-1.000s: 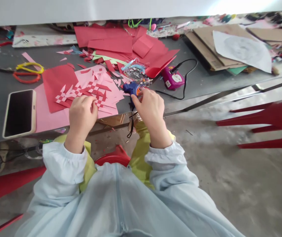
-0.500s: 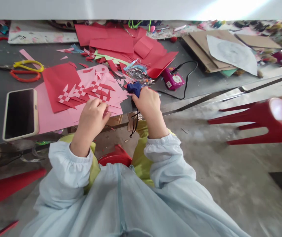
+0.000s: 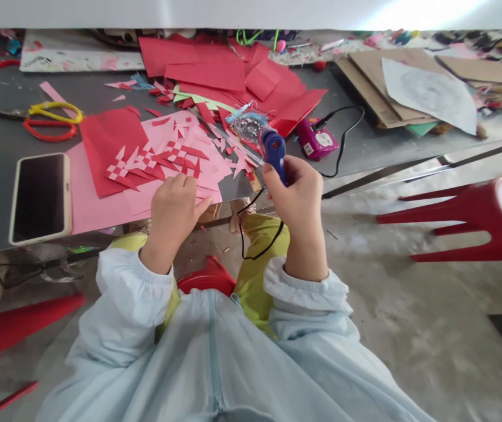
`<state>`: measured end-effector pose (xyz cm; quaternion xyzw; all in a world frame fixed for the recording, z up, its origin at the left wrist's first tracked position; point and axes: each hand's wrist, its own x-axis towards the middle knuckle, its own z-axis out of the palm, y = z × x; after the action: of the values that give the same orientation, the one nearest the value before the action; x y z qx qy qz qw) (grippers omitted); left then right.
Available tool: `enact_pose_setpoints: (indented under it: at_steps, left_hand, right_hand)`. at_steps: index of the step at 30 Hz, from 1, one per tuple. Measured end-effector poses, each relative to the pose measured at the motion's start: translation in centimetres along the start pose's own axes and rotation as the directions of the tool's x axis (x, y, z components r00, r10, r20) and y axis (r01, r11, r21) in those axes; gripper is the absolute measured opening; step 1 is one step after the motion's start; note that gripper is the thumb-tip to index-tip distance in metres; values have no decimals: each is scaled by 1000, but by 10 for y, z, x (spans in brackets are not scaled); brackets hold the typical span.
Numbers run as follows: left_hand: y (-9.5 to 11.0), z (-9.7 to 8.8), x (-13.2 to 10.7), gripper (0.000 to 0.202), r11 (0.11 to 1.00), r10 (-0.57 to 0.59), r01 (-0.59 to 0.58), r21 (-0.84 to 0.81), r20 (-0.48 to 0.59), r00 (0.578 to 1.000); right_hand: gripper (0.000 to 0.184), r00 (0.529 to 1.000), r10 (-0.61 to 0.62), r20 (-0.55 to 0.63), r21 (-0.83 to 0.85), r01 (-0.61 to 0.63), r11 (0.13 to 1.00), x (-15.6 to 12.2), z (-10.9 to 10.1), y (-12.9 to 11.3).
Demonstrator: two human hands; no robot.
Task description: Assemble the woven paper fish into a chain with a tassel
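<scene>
My right hand [image 3: 298,190] is wrapped round a blue hot glue gun [image 3: 274,153], raised over the table's front edge, with its black cord [image 3: 257,257] looping down in front of my lap. A clear stick-like piece [image 3: 247,147] shows beside the gun. My left hand [image 3: 174,211] rests at the near edge of the pink paper [image 3: 90,214], thumb spread out and fingertips bent down, holding nothing that I can see. Just beyond those fingers lie several woven red-and-pink paper fish [image 3: 145,157], partly on a red sheet [image 3: 110,135].
Scissors [image 3: 53,120] and a phone [image 3: 40,198] lie at left. Red paper [image 3: 207,76] is piled behind. To the right are a purple box [image 3: 316,140] with a black cable and cardboard sheets [image 3: 365,88]. A red stool [image 3: 475,217] stands on the floor at right.
My right hand has lifted the blue glue gun off the table and brought it right and nearer to me, turning it upright. My left hand has shifted only slightly.
</scene>
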<state>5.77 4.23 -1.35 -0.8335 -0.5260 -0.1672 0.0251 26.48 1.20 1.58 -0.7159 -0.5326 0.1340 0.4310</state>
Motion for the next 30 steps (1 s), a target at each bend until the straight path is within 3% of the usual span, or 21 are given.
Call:
enact_pose_setpoints:
  at_steps: [5, 8, 11, 14, 18, 21, 30]
  left_hand:
    - [-3, -2, 0, 20, 997, -54, 52, -57, -34, 998]
    - [-8, -4, 0, 23, 990, -111, 109, -87, -22, 994]
    - [-12, -7, 1, 25, 981, -139, 139, -135, 13, 990]
    - [-15, -9, 2, 26, 976, -129, 133, -174, 38, 991]
    - [-16, -9, 2, 25, 975, -142, 146, -168, 38, 989]
    - [-15, -10, 2, 25, 971, -143, 149, -187, 46, 989]
    - [-17, -10, 0, 29, 972, -137, 134, -194, -2, 991]
  right_hand:
    - [50, 987, 25, 159, 386, -86, 918, -4, -4, 15]
    - [54, 957, 47, 287, 501, -192, 844, -5, -8, 22]
    - [55, 896, 34, 443, 492, -275, 826, -6, -15, 23]
    - [57, 806, 15, 592, 436, -336, 835, -7, -21, 21]
    - [62, 713, -8, 701, 341, -326, 882, -5, -23, 19]
    - [64, 674, -38, 738, 292, -267, 918, -1, -20, 18]
    - [64, 625, -86, 776, 246, -174, 954, 10, -14, 24]
